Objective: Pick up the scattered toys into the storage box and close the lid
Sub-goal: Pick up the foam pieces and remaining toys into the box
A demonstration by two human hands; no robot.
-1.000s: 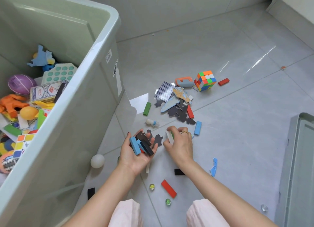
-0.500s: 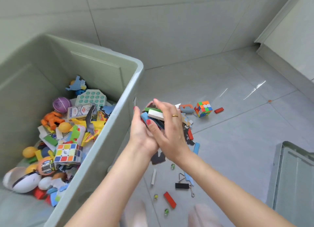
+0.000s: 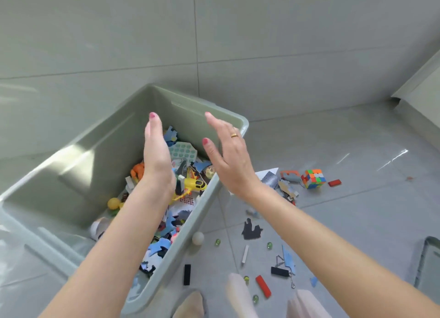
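Green storage box [image 3: 240, 127] rim under spread, empty left hand [image 3: 156, 156] and right hand [image 3: 229, 160].

the grey tiled floor [image 3: 357, 210] carries the green storage box [image 3: 95, 175] at nine o'clock. a colourful cube [image 3: 313, 178] and red block [image 3: 334, 182] lie at three o'clock; marbles [image 3: 269, 245], a black block [image 3: 187, 274] and a red bar [image 3: 263, 286] at six o'clock.

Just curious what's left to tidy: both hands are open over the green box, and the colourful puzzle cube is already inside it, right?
Not quite. The head view shows the puzzle cube on the floor to the right of the green box, not inside it. The left hand and right hand are indeed open over the box.
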